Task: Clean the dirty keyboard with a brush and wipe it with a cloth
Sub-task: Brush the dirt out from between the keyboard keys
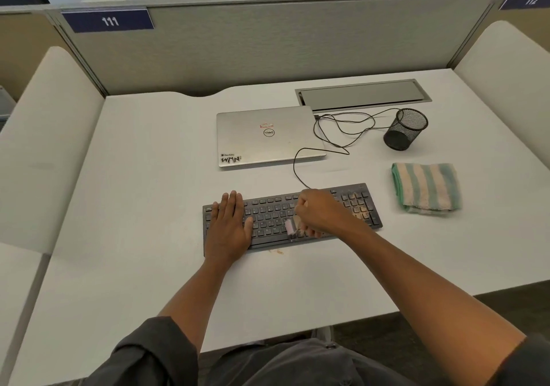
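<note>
Nearest me, my forearms reach out over the white desk (134,207) to the dark keyboard (273,216), which lies flat in front of me. My left hand (230,225) rests on the keyboard's left end, its grip wide, fingers straight and flat on the keys. My right hand (320,214) has its grip closed around a small brush (290,228), blurred, its pale end down on the keys near the middle of the board. Tan grime speckles the number pad (358,207) at the right end, and a few crumbs (278,251) lie on the desk just at the keyboard's near edge. A striped, folded cloth (425,187) sits to the right, apart from the keyboard. Farther back lie a closed silver laptop (268,137), a looping black cable (336,135) and a black mesh cup (406,129).
</note>
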Demonstrator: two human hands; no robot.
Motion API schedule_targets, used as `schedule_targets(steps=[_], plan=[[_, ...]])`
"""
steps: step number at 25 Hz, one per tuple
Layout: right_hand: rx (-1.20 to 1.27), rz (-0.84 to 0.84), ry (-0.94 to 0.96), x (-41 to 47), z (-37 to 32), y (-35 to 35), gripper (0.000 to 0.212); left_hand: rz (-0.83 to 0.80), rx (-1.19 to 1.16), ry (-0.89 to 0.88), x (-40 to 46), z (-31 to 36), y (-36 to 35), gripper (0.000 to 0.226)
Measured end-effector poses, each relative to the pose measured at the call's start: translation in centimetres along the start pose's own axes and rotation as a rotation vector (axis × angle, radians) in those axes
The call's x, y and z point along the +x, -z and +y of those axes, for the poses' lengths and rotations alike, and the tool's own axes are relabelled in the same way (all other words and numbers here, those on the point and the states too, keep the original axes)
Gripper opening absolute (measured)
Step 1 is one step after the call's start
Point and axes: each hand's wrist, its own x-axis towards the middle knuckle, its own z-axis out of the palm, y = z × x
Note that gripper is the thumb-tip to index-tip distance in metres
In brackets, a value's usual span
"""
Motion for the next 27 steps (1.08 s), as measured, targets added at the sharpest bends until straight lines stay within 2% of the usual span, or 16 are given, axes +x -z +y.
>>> schedule_targets(steps=[5,9,11,13,15,20,25,27], plan=[[-0.030,0.004,-0.046,-0.5,0.6,-0.2,0.024,-0.009,0.007,0.001,0.1,0.0,0.1,0.076],[0.095,0.045,-0.017,-0.4,0.8,-0.2,0.018,-0.014,0.010,-0.001,0.0,0.0,0.1,0.078],[0.048,0.061,-0.021,-0.6,1.0,-0.4,0.019,-0.017,0.008,-0.002,0.0,0.0,0.1,0.078],[-0.066,0.149,-0.015,-0.4,0.9,-0.5,0.019,-0.016,0.009,0.000,0.1,0.1,0.1,0.078],[-0.038,0.186,0.018,-0.4,0.5,-0.8,0.017,-0.016,0.010,-0.003,0.1,0.1,0.1,0.077],[-0.097,-0.040,-0.071,-0.3,0.6,-1.3,0.026,-0.010,0.010,-0.001,0.1,0.1,0.1,0.077],[0.064,0.096,0.010,0.0,0.3,-0.9,0.018,-0.026,0.014,0.003,0.1,0.0,0.1,0.077],[-0.004,0.037,-0.002,0.2,0.3,-1.1,0.024,-0.022,0.016,0.001,0.0,0.0,0.1,0.076]])
